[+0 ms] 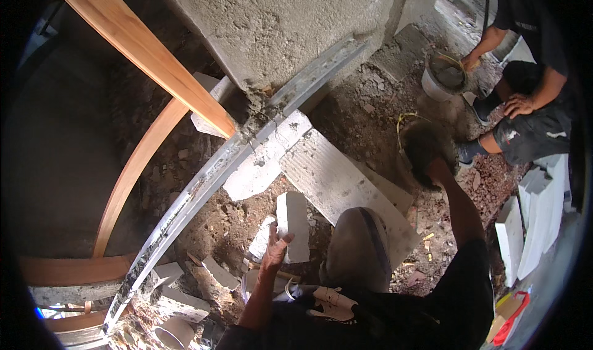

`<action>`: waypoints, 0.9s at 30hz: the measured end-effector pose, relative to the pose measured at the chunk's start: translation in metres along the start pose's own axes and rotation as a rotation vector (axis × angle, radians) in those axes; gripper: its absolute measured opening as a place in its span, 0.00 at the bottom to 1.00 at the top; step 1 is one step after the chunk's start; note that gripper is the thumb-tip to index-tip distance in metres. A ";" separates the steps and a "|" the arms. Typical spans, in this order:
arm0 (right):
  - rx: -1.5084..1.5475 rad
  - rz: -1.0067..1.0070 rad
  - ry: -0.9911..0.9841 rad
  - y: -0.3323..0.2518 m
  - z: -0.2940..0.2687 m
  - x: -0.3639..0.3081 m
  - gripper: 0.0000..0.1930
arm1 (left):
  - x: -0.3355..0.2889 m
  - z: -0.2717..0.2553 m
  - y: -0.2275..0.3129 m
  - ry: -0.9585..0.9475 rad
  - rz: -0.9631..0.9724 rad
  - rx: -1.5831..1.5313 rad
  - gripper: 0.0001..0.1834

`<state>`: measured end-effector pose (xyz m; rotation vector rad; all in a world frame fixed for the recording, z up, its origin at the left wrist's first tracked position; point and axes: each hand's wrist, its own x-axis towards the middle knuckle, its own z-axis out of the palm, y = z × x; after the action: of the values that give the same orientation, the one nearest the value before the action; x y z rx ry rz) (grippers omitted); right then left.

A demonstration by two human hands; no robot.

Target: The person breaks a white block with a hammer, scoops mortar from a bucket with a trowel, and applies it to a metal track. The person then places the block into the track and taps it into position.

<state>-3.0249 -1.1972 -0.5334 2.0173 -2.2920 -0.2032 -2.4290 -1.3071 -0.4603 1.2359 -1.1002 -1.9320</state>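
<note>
My left hand (277,249) grips a white, brick-shaped piece of lightweight block (293,226), held upright with its narrow end toward the metal channel. Over to the right, my right hand (437,170) reaches down into a dark bucket (401,141) with a yellowish handle. Its fingers are lost in the bucket's shadow, so what they touch does not show. Just ahead of my knee lies a long white block (336,174). Its far end meets another white block (265,168) beside a mortar-smeared metal channel (191,199).
A wooden frame (148,60) stands at left, next to a rough plastered wall (290,29). At right, a co-worker (537,97) holds the handle of a bucket of grey mortar (446,75). White slabs (534,214) lean nearby. Rubble (364,100) and broken pieces (182,304) cover the ground.
</note>
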 end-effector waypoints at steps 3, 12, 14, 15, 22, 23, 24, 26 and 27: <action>0.451 0.208 -0.295 0.019 0.000 -0.012 0.09 | -0.001 0.014 0.024 -0.052 -0.067 -0.116 0.38; 1.409 0.819 -0.016 -0.017 -0.060 -0.052 0.10 | 0.026 0.077 0.090 -0.238 -0.192 -0.575 0.37; 1.513 0.773 0.070 -0.034 -0.091 -0.058 0.11 | 0.038 0.094 0.099 -0.220 -0.235 -0.678 0.36; 1.233 0.543 0.086 -0.040 -0.108 -0.054 0.12 | 0.044 0.102 0.103 -0.208 -0.226 -0.719 0.36; 1.645 0.637 -0.038 -0.115 -0.228 -0.013 0.17 | 0.072 0.136 0.128 -0.325 -0.276 -0.828 0.33; 1.554 0.583 -0.005 -0.126 -0.234 -0.003 0.17 | 0.073 0.139 0.130 -0.343 -0.269 -0.833 0.33; 1.464 0.532 0.025 -0.137 -0.237 0.008 0.18 | 0.073 0.143 0.131 -0.342 -0.278 -0.836 0.33; 1.196 0.349 0.207 -0.159 -0.235 0.022 0.18 | 0.073 0.148 0.134 -0.365 -0.294 -0.832 0.32; 1.008 0.215 0.351 -0.171 -0.231 0.031 0.17 | 0.075 0.151 0.136 -0.388 -0.300 -0.826 0.32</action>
<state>-2.8271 -1.2591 -0.3317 1.8007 -2.5498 1.4489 -2.5911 -1.3840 -0.3397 0.5919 -0.1789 -2.5339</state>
